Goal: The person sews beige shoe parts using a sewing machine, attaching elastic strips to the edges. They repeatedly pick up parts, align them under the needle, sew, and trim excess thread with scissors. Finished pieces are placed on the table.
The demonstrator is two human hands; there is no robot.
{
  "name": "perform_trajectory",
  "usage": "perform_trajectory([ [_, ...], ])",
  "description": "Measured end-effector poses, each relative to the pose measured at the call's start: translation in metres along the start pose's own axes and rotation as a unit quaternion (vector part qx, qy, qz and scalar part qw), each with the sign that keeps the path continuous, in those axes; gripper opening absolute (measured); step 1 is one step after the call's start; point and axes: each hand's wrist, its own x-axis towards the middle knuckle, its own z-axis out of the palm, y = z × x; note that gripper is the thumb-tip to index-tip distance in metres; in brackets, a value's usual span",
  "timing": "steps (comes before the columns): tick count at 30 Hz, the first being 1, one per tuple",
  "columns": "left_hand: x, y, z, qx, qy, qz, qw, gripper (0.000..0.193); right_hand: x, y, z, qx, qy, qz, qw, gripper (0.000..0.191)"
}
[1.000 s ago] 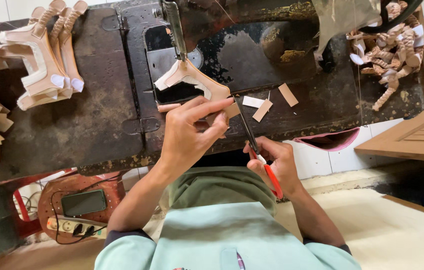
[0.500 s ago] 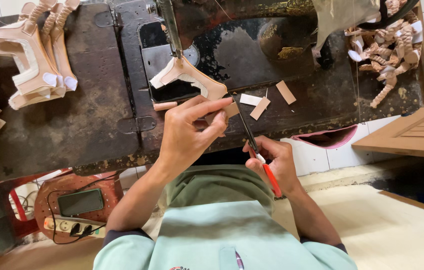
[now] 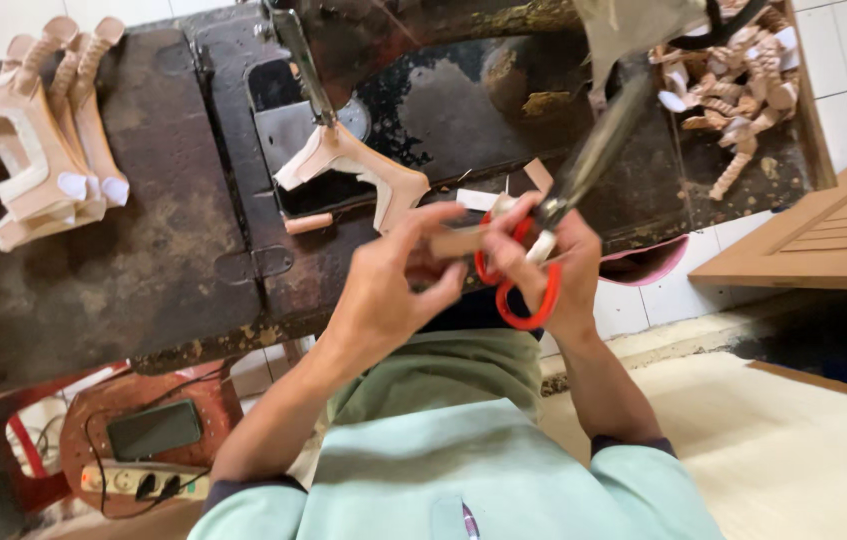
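Right hand [image 3: 553, 265] grips the orange-handled scissors [image 3: 543, 250] — blades blurred, angled up over the dark worktable [image 3: 143, 260]. Left hand [image 3: 393, 275] pinches a small tan strip [image 3: 455, 242] just beside the scissor handles. Tan shaped piece [image 3: 353, 165] lies under the sewing machine's needle bar [image 3: 305, 65].

Left hand [image 3: 383, 290] pinches small tan strip [image 3: 455, 242]; right hand [image 3: 553, 270] grips red-handled scissors [image 3: 543, 235], blades blurred, raised over dark worktable [image 3: 143, 260]. Tan cut piece [image 3: 353, 170] under sewing-machine foot.
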Motion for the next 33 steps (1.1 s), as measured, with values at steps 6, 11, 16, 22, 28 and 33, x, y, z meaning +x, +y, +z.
perform_trajectory([
  [6, -0.003, -0.013, -0.001, 0.051, -0.020, -0.008, 0.998, 0.048, 0.013, -0.006, -0.005, 0.026, 0.065, -0.024, 0.997, 0.019],
  [11, 0.005, -0.029, 0.012, -0.132, 0.039, -0.017, 0.990, 0.024, 0.003, 0.001, -0.009, 0.011, 0.055, -0.019, 0.998, 0.022],
  [16, 0.009, -0.041, 0.022, -0.217, 0.045, -0.027, 0.975, 0.020, 0.002, 0.005, -0.012, 0.035, 0.046, 0.016, 0.998, 0.020],
  [22, 0.018, -0.041, 0.044, -0.309, 0.078, 0.031, 0.947, 0.019, -0.013, 0.022, -0.005, 0.087, 0.064, 0.026, 0.994, 0.019],
  [28, 0.033, -0.031, -0.004, -0.193, 0.065, -0.036, 0.978, 0.031, -0.035, 0.031, -0.026, -0.032, -0.041, 0.097, 0.994, 0.054],
  [33, 0.022, -0.018, -0.017, -0.156, 0.062, -0.045, 0.985, 0.031, -0.036, 0.033, -0.040, -0.131, -0.139, 0.079, 0.978, 0.067],
])
